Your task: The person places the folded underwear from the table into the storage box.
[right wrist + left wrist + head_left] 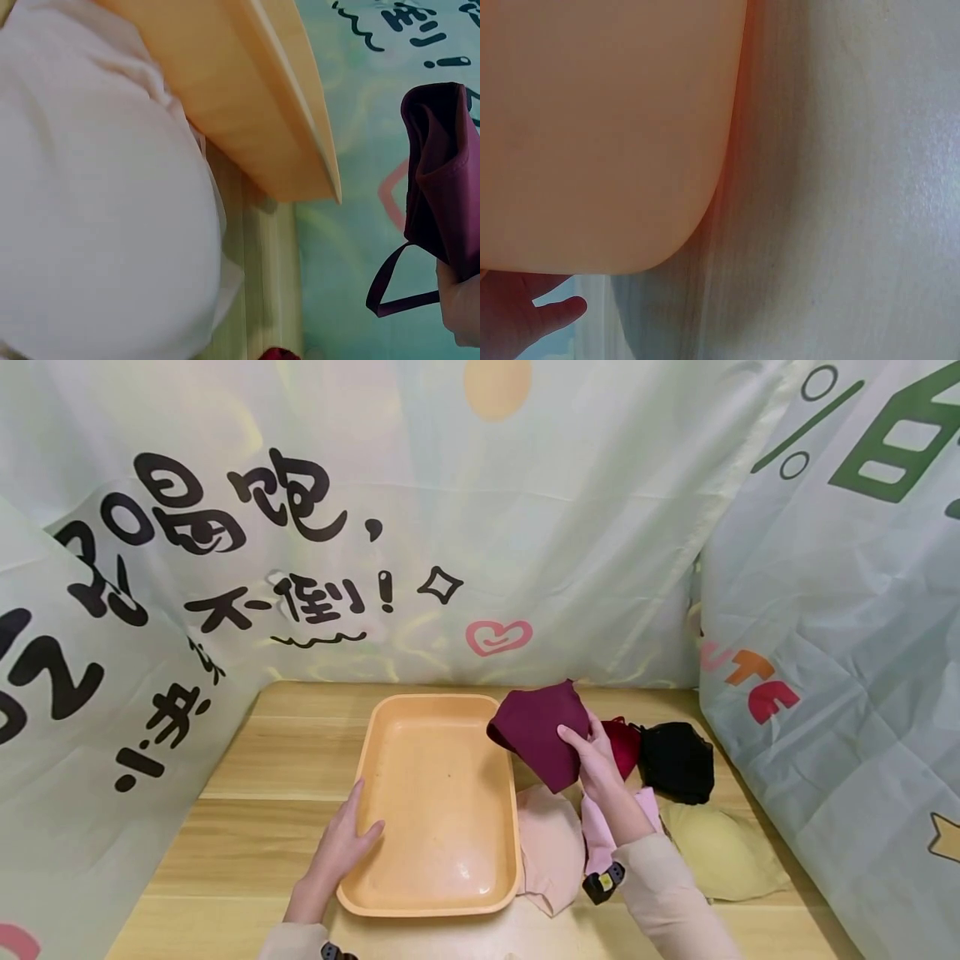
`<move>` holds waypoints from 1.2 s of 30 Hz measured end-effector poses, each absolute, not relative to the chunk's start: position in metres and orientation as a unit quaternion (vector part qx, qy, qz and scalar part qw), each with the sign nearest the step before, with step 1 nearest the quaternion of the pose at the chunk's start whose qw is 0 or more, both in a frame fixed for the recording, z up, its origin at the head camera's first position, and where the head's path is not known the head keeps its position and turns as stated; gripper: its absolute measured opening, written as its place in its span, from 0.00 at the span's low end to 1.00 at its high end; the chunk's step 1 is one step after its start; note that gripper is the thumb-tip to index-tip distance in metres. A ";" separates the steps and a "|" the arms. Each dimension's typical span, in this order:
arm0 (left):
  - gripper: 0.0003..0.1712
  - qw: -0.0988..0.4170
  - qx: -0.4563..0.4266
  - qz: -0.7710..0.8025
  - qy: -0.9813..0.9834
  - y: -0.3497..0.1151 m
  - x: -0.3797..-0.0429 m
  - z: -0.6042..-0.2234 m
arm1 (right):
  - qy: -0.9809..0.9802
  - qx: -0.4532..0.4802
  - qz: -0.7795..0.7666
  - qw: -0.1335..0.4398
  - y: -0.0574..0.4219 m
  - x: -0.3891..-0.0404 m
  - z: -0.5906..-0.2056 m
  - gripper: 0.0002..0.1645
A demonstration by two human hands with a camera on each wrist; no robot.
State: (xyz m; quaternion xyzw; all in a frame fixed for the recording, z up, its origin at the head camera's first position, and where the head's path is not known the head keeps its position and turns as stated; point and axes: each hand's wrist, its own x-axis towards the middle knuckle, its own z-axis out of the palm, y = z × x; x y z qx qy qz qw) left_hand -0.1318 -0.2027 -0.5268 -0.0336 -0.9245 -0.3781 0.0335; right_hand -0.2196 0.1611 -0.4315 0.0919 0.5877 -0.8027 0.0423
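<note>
Tray (442, 810) sits mid-desk (270, 760); peach cloth (551, 839) lies just right, then pink cloth (598, 835) partly behind the right forearm, red cloth (625, 747), black cloth (678, 762) toward the back right corner, yellow cloth (723, 852) by the right edge. Left hand (341, 842), thumb and fingers apart, touches the tray's left rim; right hand (598, 766) pinches maroon cloth (536, 731), raised near the tray's back right corner.

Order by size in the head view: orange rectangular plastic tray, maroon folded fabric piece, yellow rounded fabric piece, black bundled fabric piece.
1. Orange tray
2. Yellow piece and maroon piece: too close to rank; the right hand holds the maroon piece up, perhaps nearer the camera.
3. Black piece
</note>
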 end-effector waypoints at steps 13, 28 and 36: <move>0.44 0.037 -0.038 -0.379 -0.924 -0.204 -0.131 -0.526 | 0.564 0.067 -0.822 0.045 0.130 -0.208 -0.443 0.41; 0.45 0.022 -0.027 -0.383 -0.923 -0.204 -0.132 -0.526 | 0.557 0.059 -0.825 0.072 0.091 -0.201 -0.447 0.39; 0.45 0.026 -0.024 -0.385 -0.922 -0.204 -0.132 -0.527 | 0.536 0.066 -0.837 0.091 0.072 -0.199 -0.451 0.41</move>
